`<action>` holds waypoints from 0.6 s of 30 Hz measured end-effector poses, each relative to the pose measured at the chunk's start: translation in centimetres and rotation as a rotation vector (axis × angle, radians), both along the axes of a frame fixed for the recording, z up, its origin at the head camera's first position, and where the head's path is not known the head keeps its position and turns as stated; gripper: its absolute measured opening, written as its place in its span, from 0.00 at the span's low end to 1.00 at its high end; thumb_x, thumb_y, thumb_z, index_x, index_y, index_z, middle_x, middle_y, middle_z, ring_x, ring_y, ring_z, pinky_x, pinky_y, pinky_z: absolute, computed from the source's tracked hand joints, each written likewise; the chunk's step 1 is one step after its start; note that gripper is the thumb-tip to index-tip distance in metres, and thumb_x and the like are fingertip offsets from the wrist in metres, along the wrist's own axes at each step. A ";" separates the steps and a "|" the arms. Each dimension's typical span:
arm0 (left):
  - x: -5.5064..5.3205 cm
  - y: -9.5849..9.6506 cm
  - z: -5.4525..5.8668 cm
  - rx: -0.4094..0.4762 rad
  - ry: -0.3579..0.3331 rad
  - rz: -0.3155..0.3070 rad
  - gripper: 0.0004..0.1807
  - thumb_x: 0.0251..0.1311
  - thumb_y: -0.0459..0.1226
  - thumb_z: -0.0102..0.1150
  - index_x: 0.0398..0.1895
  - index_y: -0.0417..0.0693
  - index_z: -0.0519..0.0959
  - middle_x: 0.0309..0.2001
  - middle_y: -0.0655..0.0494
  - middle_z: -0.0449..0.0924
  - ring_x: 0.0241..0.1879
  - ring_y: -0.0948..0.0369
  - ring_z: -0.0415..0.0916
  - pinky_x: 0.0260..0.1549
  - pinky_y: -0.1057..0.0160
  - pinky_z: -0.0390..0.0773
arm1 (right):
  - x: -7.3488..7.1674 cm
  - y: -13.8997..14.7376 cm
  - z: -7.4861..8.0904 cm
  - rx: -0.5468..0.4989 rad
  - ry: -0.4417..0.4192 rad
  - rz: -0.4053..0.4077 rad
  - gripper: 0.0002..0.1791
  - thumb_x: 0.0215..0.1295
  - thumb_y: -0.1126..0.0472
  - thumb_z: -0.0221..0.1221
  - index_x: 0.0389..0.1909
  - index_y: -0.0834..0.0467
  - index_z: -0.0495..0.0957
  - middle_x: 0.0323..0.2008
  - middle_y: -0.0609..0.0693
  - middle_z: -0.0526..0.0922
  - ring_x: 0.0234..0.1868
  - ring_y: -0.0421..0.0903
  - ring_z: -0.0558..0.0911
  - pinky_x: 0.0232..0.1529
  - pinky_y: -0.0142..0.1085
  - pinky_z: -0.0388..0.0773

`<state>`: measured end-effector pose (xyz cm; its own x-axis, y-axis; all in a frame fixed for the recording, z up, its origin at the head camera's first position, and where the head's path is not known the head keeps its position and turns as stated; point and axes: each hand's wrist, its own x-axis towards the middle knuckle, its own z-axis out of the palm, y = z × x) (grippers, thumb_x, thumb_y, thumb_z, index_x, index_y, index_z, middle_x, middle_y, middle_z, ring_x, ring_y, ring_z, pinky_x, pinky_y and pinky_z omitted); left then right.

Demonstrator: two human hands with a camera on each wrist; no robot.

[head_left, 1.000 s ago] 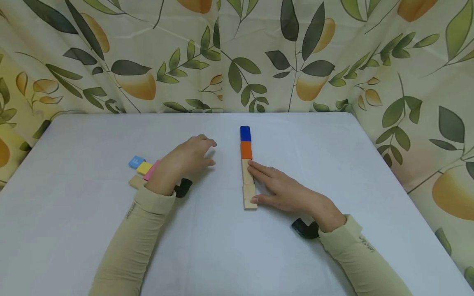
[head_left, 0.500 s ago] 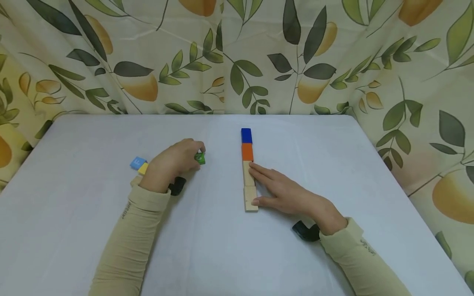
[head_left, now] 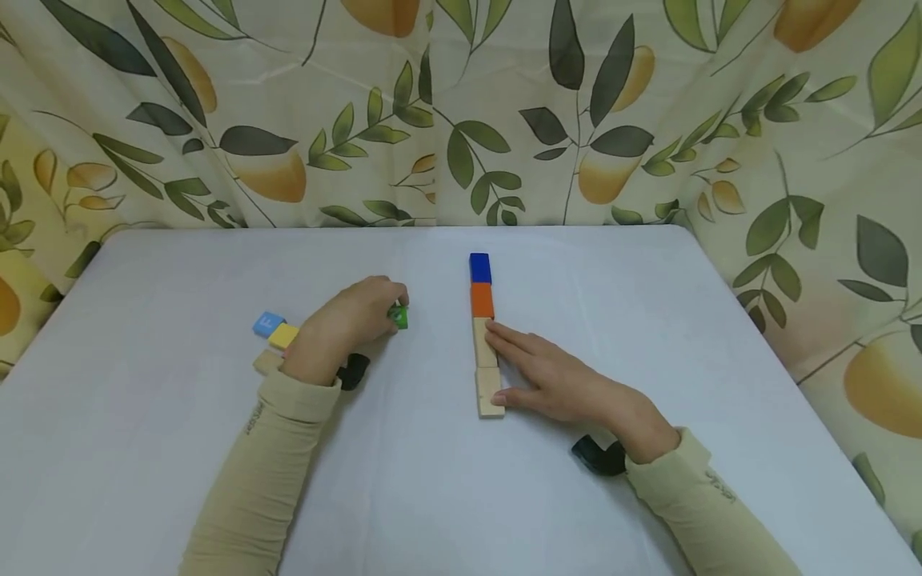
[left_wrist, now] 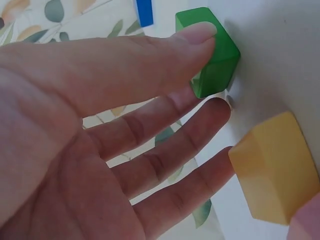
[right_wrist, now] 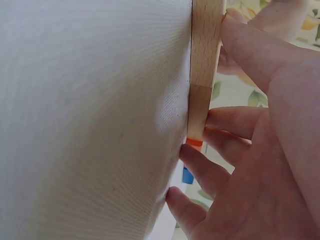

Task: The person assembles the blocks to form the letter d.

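My left hand (head_left: pixel 350 322) pinches a small green block (head_left: pixel 398 316) between thumb and fingertips, low at the white table. In the left wrist view the thumb lies across that green block (left_wrist: pixel 220 65), while the little finger's tip is by a yellow block (left_wrist: pixel 280 170). Two plain wooden blocks (head_left: pixel 489 396) stand end to end in a line with an orange block (head_left: pixel 482 301) and a dark blue block (head_left: pixel 479 268). My right hand (head_left: pixel 558 376) touches the wooden pieces (right_wrist: pixel 205 45) with its thumb and fingertips, the fingers fairly straight.
Left of my left wrist lie a light blue block (head_left: pixel 268 324) with a letter, a yellow block (head_left: pixel 283 337) and a wooden piece (head_left: pixel 267 362). A pink block (left_wrist: pixel 307 220) is partly hidden. Behind the white table (head_left: pixel 403 480) hangs a leaf-patterned curtain (head_left: pixel 497 104).
My left hand, earlier stretched out with no block visible in it, drew back left, shows the green block in its pinch, then moved slightly right. The right hand stays at the wooden blocks.
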<state>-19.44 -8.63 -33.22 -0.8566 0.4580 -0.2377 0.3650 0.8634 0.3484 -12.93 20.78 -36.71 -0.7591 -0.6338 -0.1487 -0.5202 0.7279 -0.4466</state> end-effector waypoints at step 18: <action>0.2 1.5 -0.6 0.003 0.027 -0.051 0.18 0.62 0.32 0.65 0.55 0.38 0.77 0.47 0.47 0.77 0.48 0.53 0.73 0.52 0.56 0.76 | 0.1 0.0 -0.2 0.000 0.006 0.004 0.47 0.66 0.42 0.61 0.78 0.56 0.50 0.80 0.50 0.47 0.77 0.58 0.56 0.74 0.57 0.56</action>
<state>-19.22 -7.10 -33.78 -0.8380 0.5023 -0.2131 0.4183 0.8422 0.3400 -12.85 20.81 -36.88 -0.7572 -0.6371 -0.1442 -0.5261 0.7256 -0.4435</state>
